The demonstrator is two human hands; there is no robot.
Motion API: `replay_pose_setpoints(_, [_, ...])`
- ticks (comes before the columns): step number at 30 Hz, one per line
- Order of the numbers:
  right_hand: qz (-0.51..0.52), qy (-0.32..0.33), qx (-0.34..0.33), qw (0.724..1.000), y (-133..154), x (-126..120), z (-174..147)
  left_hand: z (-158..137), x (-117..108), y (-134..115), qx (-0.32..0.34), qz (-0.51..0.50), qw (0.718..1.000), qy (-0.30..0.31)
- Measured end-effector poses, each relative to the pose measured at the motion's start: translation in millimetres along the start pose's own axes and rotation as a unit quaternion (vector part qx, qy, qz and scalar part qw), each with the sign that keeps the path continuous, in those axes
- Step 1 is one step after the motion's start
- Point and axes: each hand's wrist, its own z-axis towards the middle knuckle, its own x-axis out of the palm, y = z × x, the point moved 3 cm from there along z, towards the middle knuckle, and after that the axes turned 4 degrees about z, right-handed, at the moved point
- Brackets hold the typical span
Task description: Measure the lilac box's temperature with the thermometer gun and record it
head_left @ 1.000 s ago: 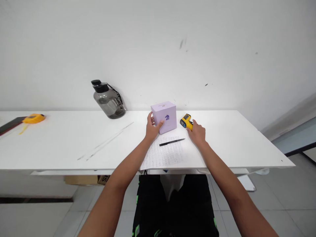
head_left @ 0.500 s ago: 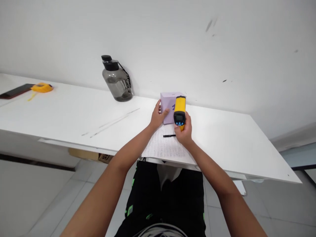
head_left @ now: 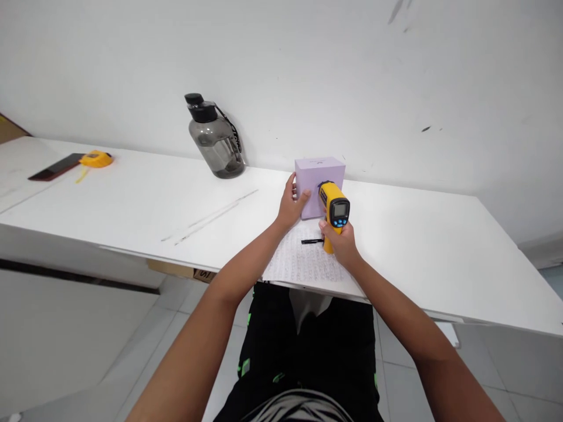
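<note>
Cuboid lilac box (head_left: 311,181), pistol-shaped yellow device (head_left: 336,212)

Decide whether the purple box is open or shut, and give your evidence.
The purple box is shut: its top panel lies flat across it, with no flap raised.
</note>
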Motion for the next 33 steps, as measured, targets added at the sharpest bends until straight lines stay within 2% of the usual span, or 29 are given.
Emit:
replay_pose_setpoints(11, [-0.016,-0.006,0.025,1.0,-5.2,-0.6,3.7,1.3,0.6,2.2,0.014,0.018,0.999,0.024])
replay_pose_setpoints(23, [-0.01,0.009,0.017,1.0,-0.2,-3.7,6.1,12.3,1.2,30.9,0.093,-0.007,0.995,0.038])
replay_pose_setpoints(33, [-0.02,0.012,0.006,1.0,-2.6,-3.9,5.4,10.8,2.2,27.7,0.109,-0.03,0.993,0.044])
